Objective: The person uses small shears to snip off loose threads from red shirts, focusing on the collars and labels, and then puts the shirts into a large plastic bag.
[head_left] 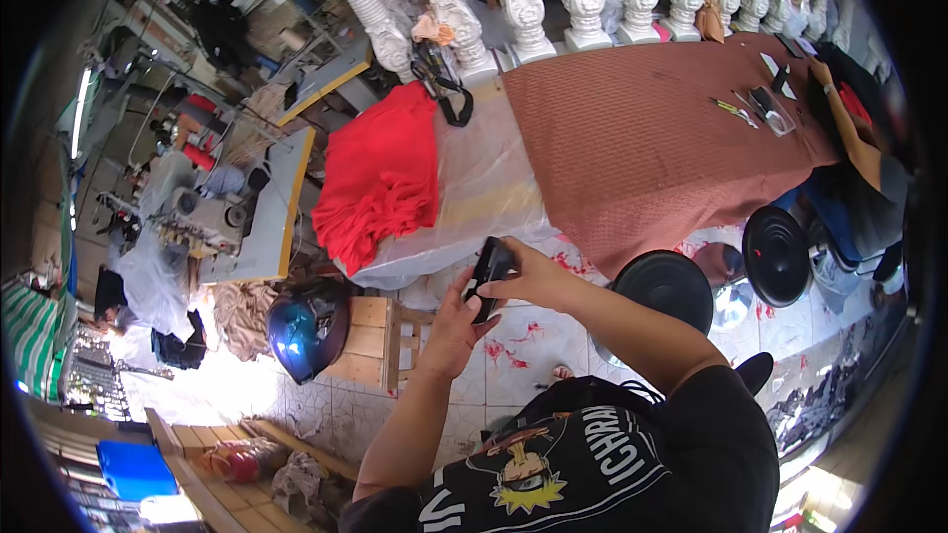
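Observation:
In front of my chest I hold a small black phone-like device in both hands. My left hand closes round its lower end. The fingers of my right hand grip its upper part, with the thumb lying across its near side. What the device's face shows cannot be made out. Just beyond it stands a table wrapped in clear plastic, with a pile of red cloth on its left part.
Brown textured cloth covers the table's right part, with scissors on it. Another person sits at the far right. Black round stools, a wooden crate, a blue helmet and a sewing machine stand around me.

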Motion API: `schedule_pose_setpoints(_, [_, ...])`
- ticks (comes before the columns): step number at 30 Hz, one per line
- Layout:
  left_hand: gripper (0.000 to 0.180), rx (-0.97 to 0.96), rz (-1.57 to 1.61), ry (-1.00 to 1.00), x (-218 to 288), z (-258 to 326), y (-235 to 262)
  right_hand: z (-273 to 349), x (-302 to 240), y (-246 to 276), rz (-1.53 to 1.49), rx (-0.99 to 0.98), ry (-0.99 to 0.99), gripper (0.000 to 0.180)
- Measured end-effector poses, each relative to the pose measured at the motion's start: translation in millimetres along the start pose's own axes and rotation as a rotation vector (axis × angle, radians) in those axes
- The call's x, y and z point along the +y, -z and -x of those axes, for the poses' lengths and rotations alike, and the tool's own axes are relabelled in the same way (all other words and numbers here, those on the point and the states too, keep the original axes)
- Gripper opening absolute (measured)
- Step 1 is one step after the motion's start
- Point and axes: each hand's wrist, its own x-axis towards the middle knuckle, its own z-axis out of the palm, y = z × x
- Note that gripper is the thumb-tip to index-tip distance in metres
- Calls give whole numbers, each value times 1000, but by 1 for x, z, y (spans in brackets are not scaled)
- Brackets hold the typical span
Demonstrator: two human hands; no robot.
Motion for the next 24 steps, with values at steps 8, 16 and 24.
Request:
schedule_pose_setpoints(8, [50,-132,59,238,23,-118,38,-60,7,57,183,174,5,80])
schedule_pose_setpoints(16, [25,-101,10,93,124,-308,81,-115,-6,192,1324,581,-311,104])
schedule_pose_setpoints(24, [51,312,-802,-696,205,-498,166,-80,-1,269,1327,359,-804,95])
